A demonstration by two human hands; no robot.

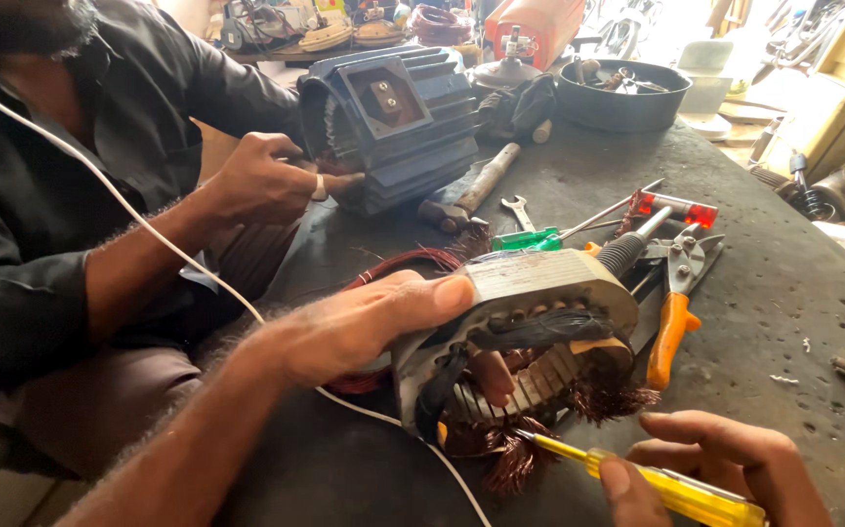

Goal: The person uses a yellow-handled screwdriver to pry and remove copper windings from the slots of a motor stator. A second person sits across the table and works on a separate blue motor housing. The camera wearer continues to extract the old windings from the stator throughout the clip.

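Prying copper windings from a grey stator point(539, 293) tilted on the workbench point(783, 293), we grip it with our left hand point(364, 327); our right hand point(725, 468) holds a yellow screwdriver point(657, 478), needing steady leverage.

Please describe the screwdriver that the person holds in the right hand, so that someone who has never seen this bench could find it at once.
On the dark workbench, look at the near edge, where the left hand grips a grey motor stator with frayed copper windings. Just below it, the right hand holds the screwdriver, its tip at the windings. Its clear yellow handle sets it apart from the green-handled screwdriver and orange-handled pliers lying farther back.
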